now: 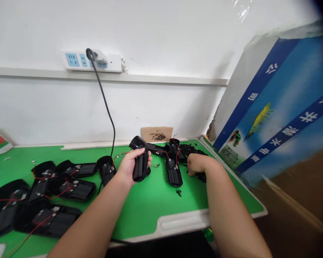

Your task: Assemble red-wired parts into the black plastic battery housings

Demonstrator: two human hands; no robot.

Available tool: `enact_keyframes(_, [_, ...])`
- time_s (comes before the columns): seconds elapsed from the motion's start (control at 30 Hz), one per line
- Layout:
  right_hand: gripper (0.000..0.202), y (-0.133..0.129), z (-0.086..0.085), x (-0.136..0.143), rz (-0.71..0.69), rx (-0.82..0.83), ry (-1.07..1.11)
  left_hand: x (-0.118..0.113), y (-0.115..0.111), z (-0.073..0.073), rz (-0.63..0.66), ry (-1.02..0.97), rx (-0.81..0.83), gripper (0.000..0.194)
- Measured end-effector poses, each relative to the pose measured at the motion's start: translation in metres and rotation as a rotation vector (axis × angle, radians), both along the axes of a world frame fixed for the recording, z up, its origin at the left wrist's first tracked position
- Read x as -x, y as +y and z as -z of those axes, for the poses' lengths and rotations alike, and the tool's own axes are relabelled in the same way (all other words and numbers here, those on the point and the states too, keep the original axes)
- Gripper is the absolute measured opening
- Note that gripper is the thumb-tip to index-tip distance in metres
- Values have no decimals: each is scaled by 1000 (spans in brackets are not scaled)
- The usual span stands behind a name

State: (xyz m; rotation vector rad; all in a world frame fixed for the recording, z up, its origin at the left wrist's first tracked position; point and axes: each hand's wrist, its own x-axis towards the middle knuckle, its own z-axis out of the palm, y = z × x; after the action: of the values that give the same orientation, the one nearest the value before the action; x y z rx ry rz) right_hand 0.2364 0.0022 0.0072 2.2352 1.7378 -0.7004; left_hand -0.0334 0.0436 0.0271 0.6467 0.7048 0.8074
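Gripping a black housing, our left hand is clamped around its narrow body, thumb across the front, above the middle of the green tabletop. We see a hard, plastic-looking shell with a smooth, faintly glossy skin, a broad flared head at the top and a long handle rounded at its lower end. Our right hand is well apart from it, bent downward with its fingers at a heap of small black parts; we cannot tell whether the fingertips have closed on one. Just left of the heap, we have several half-shells of similar dark material, hollow sides up, showing lengthwise ridges and thin red wiring. More hollow shells lie crowded together on our left, where a slim red wire runs out sideways. A small black piece sits alone on the flat green surface, whose pale rim looks smooth and moulded. Against the white wall, we find tan cardboard with dark specks on it, while a black cable curves down from a white power strip.
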Motion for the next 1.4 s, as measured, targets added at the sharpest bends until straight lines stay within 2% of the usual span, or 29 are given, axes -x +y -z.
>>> enact_keyframes(0.2, [19,-2,-4,6,-29,-10,-33,7,2,4,82,-168,54,15])
enact_keyframes(0.5, [10,-7,-5,11,-64,-76,3,2,-2,-4,-3,-120,39,10])
enact_keyframes(0.67, [3,-14,-10,6,-6,-165,39,2,-3,-2,42,-87,23,11])
enact_keyframes(0.8, [13,-20,-22,3,80,-224,123,1,-4,-1,30,-68,-2,9])
enact_keyframes(0.87, [14,-23,-29,4,132,-308,188,0,-4,-2,25,-60,-10,8])
enact_keyframes(1.0, [11,-26,-36,11,178,-582,453,-4,-8,-2,12,-16,-26,9])
enact_keyframes(1.13, [20,-28,-38,29,168,-787,997,-10,-13,1,21,26,-86,15])
enact_keyframes(1.27, [24,-24,-41,56,246,-758,1475,-14,-16,8,22,13,-146,23])
enact_keyframes(1.4, [21,-18,-45,79,371,-594,1643,-15,-16,11,36,-7,-135,21])
